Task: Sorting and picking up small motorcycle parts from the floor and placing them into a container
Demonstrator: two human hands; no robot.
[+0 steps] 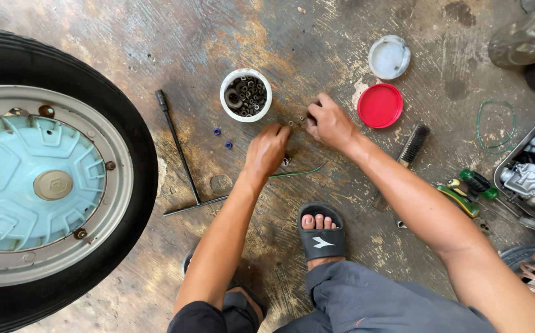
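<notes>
1. The left hand (266, 150) rests knuckles-up on the floor (317, 55), fingers curled down and fingertips pinching at small metal bits (297, 120); what it grips, if anything, cannot be told.
2. The right hand (329, 123) lies just beside it, fingers bent over the same bits, thumb tucked in; whether it holds one is hidden.
3. The bits sit on the floor between the two hands' fingertips, just right of a white tub (246, 94) filled with dark nuts and washers.
4. A thin green wire (298, 172) runs from under the left hand off to the right, nearly level.
5. Two small blue rings (222, 138) lie left of the left hand.
6. A T-handle wrench (181, 160) lies further left, its long shaft running from upper left down to the cross bar at lower right.
7. A red lid (379, 105) and a white lid (389, 57) lie right of the right hand; a wire brush (412, 145) lies below them, angled.
8. Green-handled tools (468, 191) and an engine part in a tray (529, 172) sit at the right edge.
9. A wheel (45, 185) with a pale blue hub fills the left side.
10. The floor is stained, scuffed concrete; a sandalled foot (320, 231) rests below the hands.
</notes>
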